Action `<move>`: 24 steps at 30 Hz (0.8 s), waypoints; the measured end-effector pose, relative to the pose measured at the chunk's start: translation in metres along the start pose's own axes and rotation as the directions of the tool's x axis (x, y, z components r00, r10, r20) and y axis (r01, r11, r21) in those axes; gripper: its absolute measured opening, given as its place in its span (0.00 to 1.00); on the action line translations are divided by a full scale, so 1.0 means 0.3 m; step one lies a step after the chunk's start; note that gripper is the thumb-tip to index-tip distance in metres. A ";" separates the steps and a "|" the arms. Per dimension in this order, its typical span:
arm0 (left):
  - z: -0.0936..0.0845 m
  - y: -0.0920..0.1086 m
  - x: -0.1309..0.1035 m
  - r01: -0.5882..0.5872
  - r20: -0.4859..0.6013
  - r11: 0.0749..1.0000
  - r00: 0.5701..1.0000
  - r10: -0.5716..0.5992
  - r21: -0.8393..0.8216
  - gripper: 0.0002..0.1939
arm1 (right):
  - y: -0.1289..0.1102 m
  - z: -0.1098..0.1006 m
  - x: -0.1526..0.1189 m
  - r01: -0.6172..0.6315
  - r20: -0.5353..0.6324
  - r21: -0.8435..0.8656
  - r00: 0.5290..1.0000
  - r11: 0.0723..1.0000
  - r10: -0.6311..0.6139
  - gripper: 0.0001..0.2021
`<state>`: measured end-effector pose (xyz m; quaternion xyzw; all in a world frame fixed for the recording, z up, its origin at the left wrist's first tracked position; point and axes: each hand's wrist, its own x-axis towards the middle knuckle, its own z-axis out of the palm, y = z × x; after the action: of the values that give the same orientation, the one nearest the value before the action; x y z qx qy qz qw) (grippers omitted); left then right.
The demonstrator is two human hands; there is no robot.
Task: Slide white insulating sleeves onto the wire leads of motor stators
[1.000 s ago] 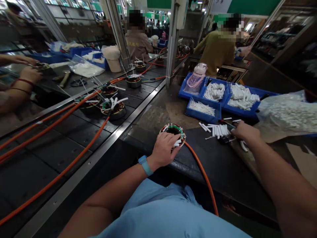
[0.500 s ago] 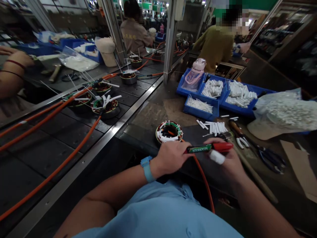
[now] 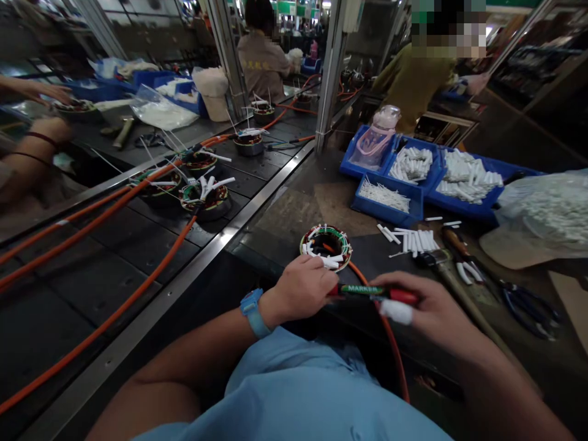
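Observation:
A marker pen (image 3: 361, 290) with a red cap lies level between my two hands. My left hand (image 3: 301, 286), with a blue watch on its wrist, is closed round the pen's left end. At the other end, my right hand (image 3: 432, 312) grips the red cap; a white wrapping shows on one of its fingers. Just beyond my left hand sits a ring-shaped motor stator (image 3: 326, 245) with copper windings, green parts and white sleeves round its rim. An orange cable (image 3: 389, 334) runs from it past the pen towards my lap.
Blue bins (image 3: 383, 211) of white sleeves and thin sticks stand at the back right. Loose white tubes (image 3: 418, 241), a hammer (image 3: 473, 300) and pliers (image 3: 528, 306) lie nearer. On the left, more stators (image 3: 204, 199) sit on a conveyor. A co-worker's hands (image 3: 48, 116) are beyond it.
The view has turned slightly left, so the bench things sit further right. Both hands still hold the marker, which has dropped a little lower and tilts less. The co-worker's hands have come further into view.

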<state>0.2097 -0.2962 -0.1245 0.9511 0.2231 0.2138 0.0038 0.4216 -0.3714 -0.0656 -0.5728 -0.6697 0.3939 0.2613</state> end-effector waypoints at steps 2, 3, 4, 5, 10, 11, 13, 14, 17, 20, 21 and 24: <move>0.019 0.019 -0.002 0.093 -0.018 0.993 0.995 -0.094 -0.077 0.20 | -0.002 0.008 0.007 0.016 -0.145 0.136 0.989 0.991 0.004 0.14; 0.024 0.032 -0.001 0.120 -0.016 0.986 0.992 -0.123 -0.119 0.22 | -0.002 0.021 0.014 0.038 -0.185 0.179 0.983 0.983 -0.005 0.13; 0.024 0.044 0.000 0.139 0.000 0.977 0.990 -0.141 -0.164 0.24 | -0.002 0.037 0.023 0.058 -0.200 0.207 0.980 0.977 -0.016 0.13; 0.019 0.054 0.001 0.155 0.034 0.964 0.988 -0.152 -0.217 0.25 | -0.003 0.054 0.033 0.069 -0.202 0.225 0.979 0.972 -0.022 0.13; -0.034 0.017 -0.037 0.290 0.378 0.675 0.926 -0.017 -0.679 0.22 | 0.006 0.075 0.093 0.029 -0.161 0.356 0.986 0.934 0.031 0.13; -0.038 -0.002 -0.055 0.342 0.438 0.532 0.897 0.062 -0.775 0.22 | 0.014 0.062 0.107 0.037 -0.216 0.387 0.975 0.922 0.052 0.13; -0.031 -0.037 -0.094 0.462 0.500 0.223 0.851 0.162 -0.859 0.22 | 0.032 0.031 0.143 0.074 -0.382 0.401 0.919 0.913 0.094 0.13; -0.022 -0.050 -0.111 0.497 0.509 0.109 0.847 0.156 -0.861 0.22 | 0.041 0.019 0.163 0.092 -0.454 0.375 0.886 0.923 0.096 0.13; 0.010 -0.063 -0.137 0.489 0.488 -0.026 0.872 0.034 -0.872 0.19 | 0.053 0.020 0.234 0.089 -0.463 0.152 0.886 0.984 -0.009 0.10; 0.028 -0.055 -0.131 0.452 0.452 -0.037 0.892 -0.001 -0.891 0.17 | 0.049 0.058 0.306 0.108 -0.410 -0.096 0.901 0.989 -0.138 0.10; 0.030 -0.053 -0.127 0.444 0.445 -0.037 0.896 -0.008 -0.895 0.16 | 0.047 0.069 0.327 0.105 -0.409 -0.151 0.899 0.983 -0.159 0.10; 0.026 -0.053 -0.121 0.436 0.436 -0.011 0.898 -0.054 -0.900 0.15 | 0.049 0.077 0.368 0.076 -0.399 -0.245 0.901 0.966 -0.172 0.09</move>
<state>0.1767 -0.2967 -0.1481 0.6430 0.1749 0.1682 0.7264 0.3884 -0.2688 -0.1017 -0.6254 -0.6736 0.1669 0.3568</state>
